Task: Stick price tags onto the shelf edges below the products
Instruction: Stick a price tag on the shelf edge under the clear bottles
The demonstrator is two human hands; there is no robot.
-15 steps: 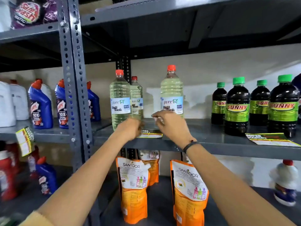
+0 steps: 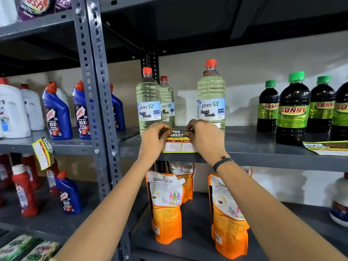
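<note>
**Price tag pulled upright at the shelf edge**

Since half a second ago, the price tag point(image 2: 178, 143) has been lifted from lying flat on the shelf to standing against the front lip, mid-frame. Grey slotted-steel shelf point(image 2: 263, 149) spans the frame, matte and dusty. On it stand three clear ribbed bleach bottles point(image 2: 211, 102) with red caps at centre, and four dark Sunny bottles point(image 2: 292, 110) with green caps at right. Below hang two glossy orange Santoor pouches point(image 2: 165, 208) in front, more behind them. A second tag point(image 2: 326, 147), flat paper, lies at far right. Left hand point(image 2: 153, 142) pinches the tag's upper left corner; right hand point(image 2: 205, 137) pinches its upper right, a dark cord bracelet point(image 2: 222, 162) on that wrist. Tag is rectangular, yellow-edged, with two handwritten white boxes.
</note>
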